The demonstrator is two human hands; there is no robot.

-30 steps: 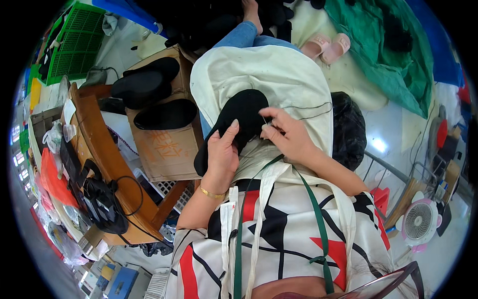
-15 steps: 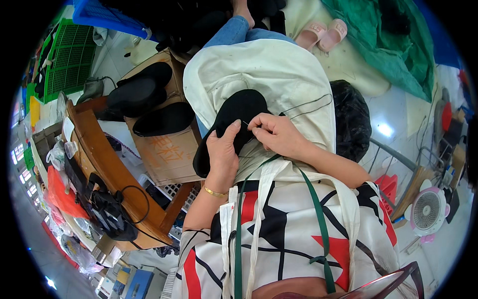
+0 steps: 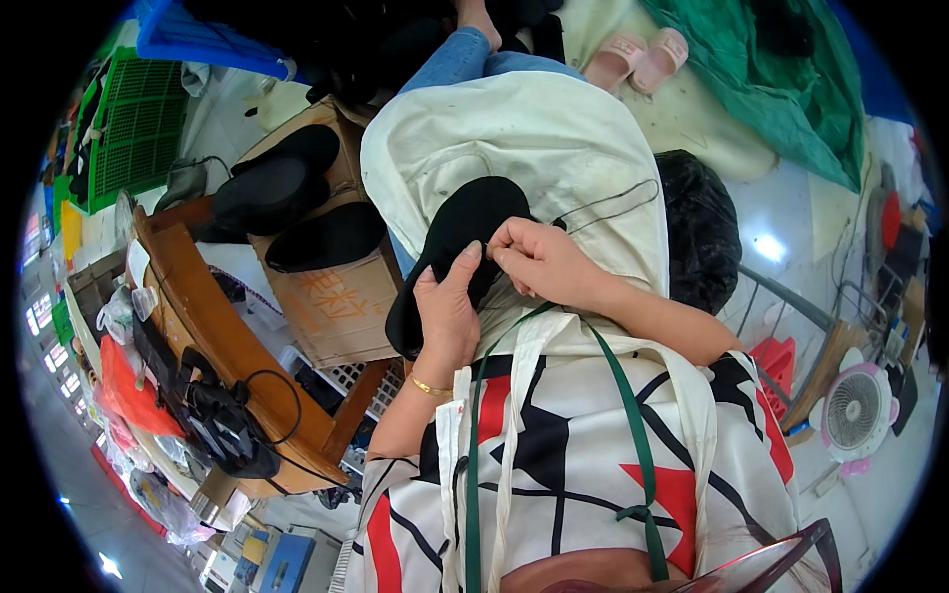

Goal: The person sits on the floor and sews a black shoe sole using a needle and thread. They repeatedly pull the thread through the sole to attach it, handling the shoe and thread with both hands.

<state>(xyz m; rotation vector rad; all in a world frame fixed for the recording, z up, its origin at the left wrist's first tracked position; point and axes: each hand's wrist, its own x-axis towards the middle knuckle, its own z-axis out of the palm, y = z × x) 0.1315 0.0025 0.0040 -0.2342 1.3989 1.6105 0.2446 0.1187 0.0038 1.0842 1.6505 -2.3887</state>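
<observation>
A black cloth shoe (image 3: 481, 210) lies across the white apron (image 3: 554, 128) on my lap. My left hand (image 3: 448, 304) grips its near side, thumb on top. Close to that thumb, my right hand (image 3: 542, 259) is closed in a pinch at the shoe's edge. The pinch is on a thin needle, mostly hidden by the fingertips. A dark thread (image 3: 618, 210) loops over the apron to the right of the shoe. Palm and lower fingers of my left hand are partly hidden by the shoe.
Several black shoes (image 3: 326, 237) rest on a cardboard box (image 3: 331, 314) at the left, beside a wooden bench (image 3: 213, 331). A black plastic bag (image 3: 697, 232) sits right of my lap. Pink slippers (image 3: 659, 61) lie beyond it; a fan (image 3: 857, 410) stands at the far right.
My right fingertips have drawn nearer to the left thumb at the shoe's edge. A thin glint between the hands no longer shows. The shoe stays in my left hand.
</observation>
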